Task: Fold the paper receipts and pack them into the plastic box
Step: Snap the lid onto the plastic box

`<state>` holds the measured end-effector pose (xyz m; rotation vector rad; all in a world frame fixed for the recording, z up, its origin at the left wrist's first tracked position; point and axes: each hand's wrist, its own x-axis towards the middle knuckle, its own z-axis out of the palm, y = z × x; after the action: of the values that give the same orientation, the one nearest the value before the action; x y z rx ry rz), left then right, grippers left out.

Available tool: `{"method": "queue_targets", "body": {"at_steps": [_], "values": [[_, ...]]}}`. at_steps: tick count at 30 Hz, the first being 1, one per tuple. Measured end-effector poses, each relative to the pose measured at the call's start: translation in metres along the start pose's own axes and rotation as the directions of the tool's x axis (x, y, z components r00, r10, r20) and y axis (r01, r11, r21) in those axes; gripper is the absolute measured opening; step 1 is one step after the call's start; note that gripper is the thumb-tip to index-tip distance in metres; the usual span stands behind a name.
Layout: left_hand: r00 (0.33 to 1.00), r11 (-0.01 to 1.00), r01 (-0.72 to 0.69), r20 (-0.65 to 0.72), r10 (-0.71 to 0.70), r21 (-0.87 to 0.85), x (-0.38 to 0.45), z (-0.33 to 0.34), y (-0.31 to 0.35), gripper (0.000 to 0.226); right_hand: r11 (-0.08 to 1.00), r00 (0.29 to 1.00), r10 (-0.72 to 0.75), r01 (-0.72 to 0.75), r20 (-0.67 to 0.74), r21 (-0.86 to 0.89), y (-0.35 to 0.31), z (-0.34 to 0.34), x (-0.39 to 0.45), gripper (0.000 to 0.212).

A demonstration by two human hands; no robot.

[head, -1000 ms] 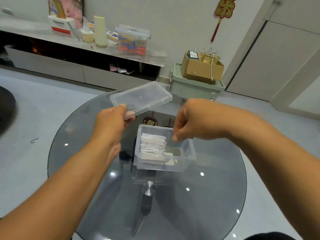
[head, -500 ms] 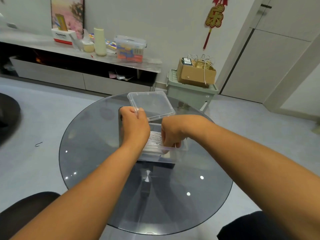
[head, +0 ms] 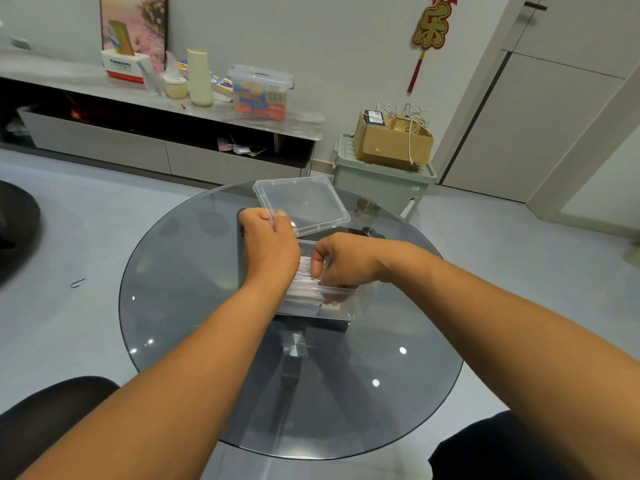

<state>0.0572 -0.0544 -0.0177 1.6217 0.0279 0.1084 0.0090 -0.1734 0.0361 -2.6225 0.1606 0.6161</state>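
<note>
- Since a second ago the lid has come down from the air to lie just behind the plastic box, and both hands have closed in over the box; the view has also drawn back from the glass surface.
- The left hand has its fingers curled round the near left corner of the lid, pinching its edge.
- The right hand reaches into the box with fingers bent down among the folded receipts; whether it pinches them or only presses them cannot be told, as the fingertips are hidden.
- The receipts stand on edge as a tight white stack in the left part of the box, which sits near the middle of the surface.
- The step in hand looks like squaring the stack before closing, so the task seems near its end.
- To do it well: press the stack gently toward one wall, so that no edge stands above the rim.
- Keep the box from sliding on the smooth glass; a steadying hold on its wall would help.
- Bring the lid over level, line up its corners, then press down evenly.
- A loose receipt caught under the rim could stop the lid seating.
</note>
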Motion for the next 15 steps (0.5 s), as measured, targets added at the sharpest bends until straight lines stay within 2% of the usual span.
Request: {"method": "queue_targets", "body": {"at_steps": [3,5,8,10,13,15], "values": [[0.999,0.999,0.05,0.018,-0.05,-0.002,0.002,-0.005,0.009,0.02,0.983,0.996,0.06,-0.048,-0.062,0.176,0.004,-0.013,-0.011,0.011],[0.994,0.996,0.083,0.074,-0.086,0.034,0.005,-0.013,0.015,0.028,0.952,0.976,0.142,-0.088,-0.167,0.293,0.01,-0.03,-0.019,0.011],[0.976,0.991,0.118,0.176,-0.127,0.06,0.011,-0.029,0.027,0.028,0.881,0.885,0.295,-0.106,-0.36,0.461,0.021,-0.055,-0.032,0.015],[0.956,0.989,0.133,0.255,-0.145,0.065,0.014,-0.036,0.033,0.022,0.811,0.836,0.359,-0.06,-0.415,0.581,0.028,-0.061,-0.039,0.024],[0.906,0.978,0.174,0.372,-0.204,0.113,0.019,-0.044,0.037,0.018,0.797,0.838,0.346,-0.024,-0.422,0.604,0.032,-0.053,-0.042,0.042],[0.867,0.966,0.201,0.429,-0.253,0.165,0.017,-0.05,0.036,0.018,0.832,0.825,0.327,-0.02,-0.461,0.554,0.033,-0.04,-0.043,0.04]]}}
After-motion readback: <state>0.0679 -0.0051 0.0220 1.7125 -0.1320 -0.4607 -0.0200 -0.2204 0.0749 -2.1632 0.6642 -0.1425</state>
